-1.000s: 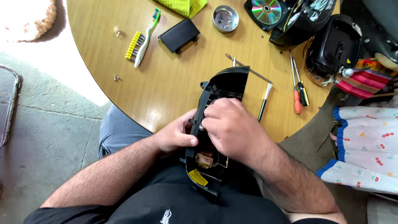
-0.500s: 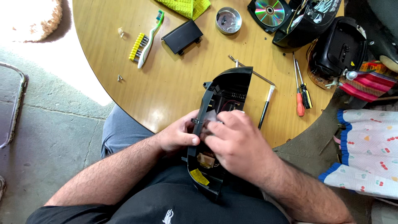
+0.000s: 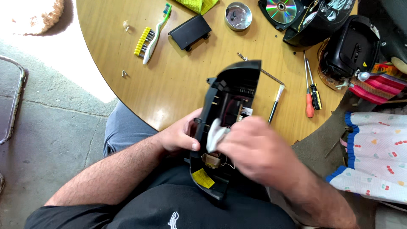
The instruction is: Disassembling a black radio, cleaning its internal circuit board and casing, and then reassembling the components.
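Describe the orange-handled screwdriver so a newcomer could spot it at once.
Start at the round wooden table and go to its right edge. Two screwdrivers lie side by side there; the orange-handled screwdriver is the left one, beside the black-handled screwdriver.

Round wooden table (image 3: 178, 85), grey concrete floor (image 3: 55, 140) (sunlit patch)

It looks like a home repair corner. A round wooden table (image 3: 178, 80) holds screwdrivers (image 3: 310, 91) and opened electronics (image 3: 316, 19); the floor (image 3: 51, 127) is concrete.
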